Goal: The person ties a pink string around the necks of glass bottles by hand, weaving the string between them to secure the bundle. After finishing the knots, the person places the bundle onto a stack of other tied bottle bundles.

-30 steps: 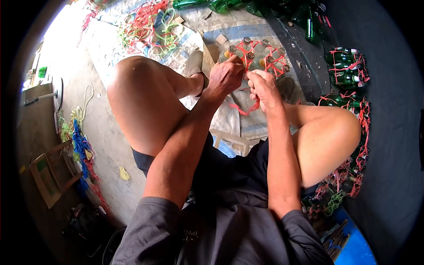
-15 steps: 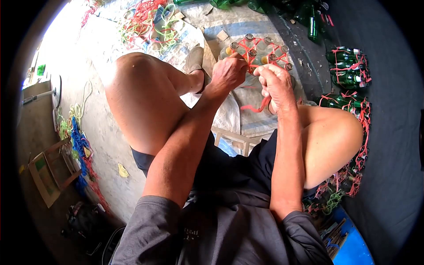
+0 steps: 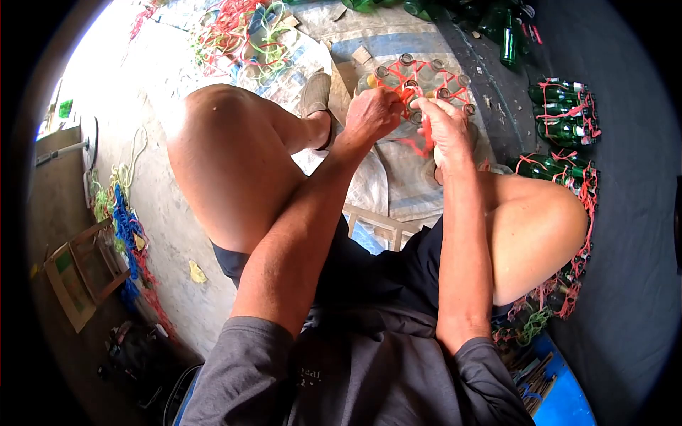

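Note:
Between my feet stands a cluster of clear glass bottles [image 3: 435, 65], their necks laced together with red plastic strap. My left hand [image 3: 374, 113] is closed at the near left side of the cluster, pinching the red strap [image 3: 408, 92] close to the bottle necks. Facing it, my right hand [image 3: 447, 129] has its thumb and fingers pinched on the same strap. A loose tail of strap hangs below the right hand, blurred by motion. My hands cover some of the nearer bottles.
Bundles of green bottles [image 3: 561, 106] tied with red strap lie at the right. Tangled red and green straps [image 3: 234, 42] lie on the sheeting [image 3: 369, 170] at the upper left. More green bottles [image 3: 508, 46] lie at the top right. A low wooden frame [image 3: 376, 224] is below me.
My right hand has shifted slightly, its fingers now straighter and nearer the left hand. The strap between the hands has bunched up at the bottle necks, and its loose tail has swung.

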